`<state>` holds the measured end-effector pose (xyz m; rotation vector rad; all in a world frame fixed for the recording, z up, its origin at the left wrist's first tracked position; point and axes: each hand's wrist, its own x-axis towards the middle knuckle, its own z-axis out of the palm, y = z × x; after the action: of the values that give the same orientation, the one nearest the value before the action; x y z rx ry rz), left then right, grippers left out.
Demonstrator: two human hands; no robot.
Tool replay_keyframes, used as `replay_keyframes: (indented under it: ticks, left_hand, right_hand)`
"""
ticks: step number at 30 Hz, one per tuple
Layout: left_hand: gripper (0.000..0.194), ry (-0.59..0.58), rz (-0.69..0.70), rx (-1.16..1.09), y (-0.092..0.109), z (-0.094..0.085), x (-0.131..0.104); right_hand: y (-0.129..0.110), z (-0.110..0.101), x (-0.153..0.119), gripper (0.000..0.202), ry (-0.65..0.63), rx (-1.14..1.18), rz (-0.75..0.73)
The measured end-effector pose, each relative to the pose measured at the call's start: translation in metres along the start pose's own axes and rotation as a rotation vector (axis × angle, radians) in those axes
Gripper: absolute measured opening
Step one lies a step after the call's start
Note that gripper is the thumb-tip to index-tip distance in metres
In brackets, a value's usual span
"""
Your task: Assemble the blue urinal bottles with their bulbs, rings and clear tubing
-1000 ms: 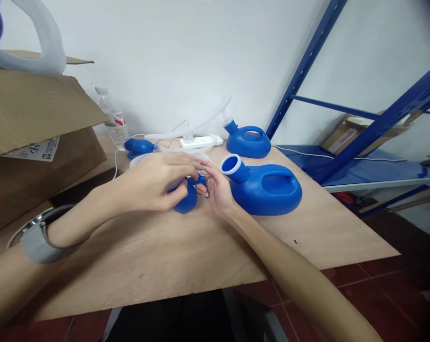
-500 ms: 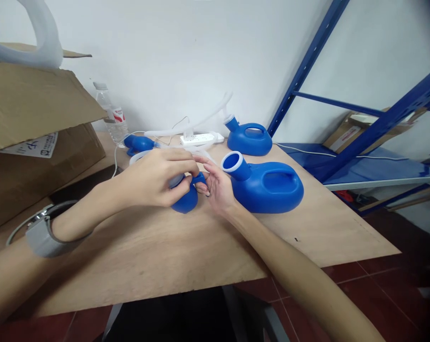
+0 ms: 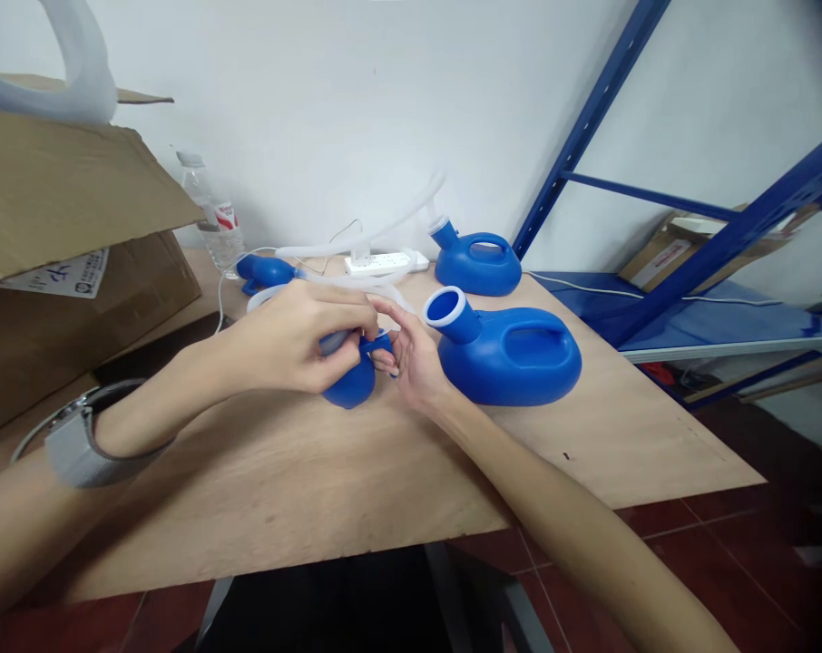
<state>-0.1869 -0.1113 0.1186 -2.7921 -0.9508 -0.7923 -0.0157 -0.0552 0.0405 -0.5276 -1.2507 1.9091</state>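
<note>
Left fingers pinch a blue bulbous part over the wooden worktop; right fingers curl beside its tab, their hold unclear. Beyond: white wall, blue shelving, red-tiled floor. Bottle label, red and white; carton label, partly handwritten; lettering illegible.

has on the table a box at left, a bottle beside it, a near jug right of the right hand, another jug behind that, with shelving at right.
</note>
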Motion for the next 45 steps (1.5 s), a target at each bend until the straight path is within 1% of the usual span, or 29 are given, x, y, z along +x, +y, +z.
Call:
replay_keyframes:
  ticks: [6, 10, 14, 19, 23, 28, 33, 39, 45]
  left_hand:
    - [0.022, 0.052, 0.061, 0.021, 0.002, -0.001, 0.002]
    - [0.022, 0.068, 0.078, 0.054, 0.001, -0.002, 0.002]
    - [0.023, 0.051, 0.089, 0.086, -0.002, -0.002, 0.001]
    - [0.026, 0.032, 0.071, 0.119, -0.003, -0.004, 0.001]
    - [0.027, -0.014, 0.051, 0.1, -0.001, -0.007, 0.002]
    - [0.031, -0.044, 0.074, 0.076, 0.004, -0.007, 0.005]
    - [0.03, -0.026, 0.052, 0.064, 0.005, -0.008, 0.004]
    - [0.024, -0.006, 0.049, 0.052, -0.005, -0.009, 0.0]
    - [0.025, 0.056, 0.115, 0.053, -0.003, -0.008, 0.001]
  right_hand:
    - [0.001, 0.001, 0.0, 0.058, -0.005, -0.013, -0.014]
    - [0.003, 0.003, 0.0, 0.055, 0.015, -0.003, -0.013]
    - [0.005, 0.004, 0.0, 0.052, 0.015, -0.001, -0.007]
    - [0.008, 0.005, 0.0, 0.049, 0.011, -0.004, -0.014]
    - [0.009, 0.007, 0.0, 0.05, 0.009, -0.007, -0.013]
    - [0.007, 0.007, -0.001, 0.049, 0.008, -0.056, -0.003]
    - [0.003, 0.003, -0.001, 0.059, -0.047, -0.066, -0.053]
    - [0.001, 0.003, 0.0, 0.054, -0.087, -0.087, -0.05]
    - [0.002, 0.003, 0.0, 0.051, -0.086, -0.093, -0.049]
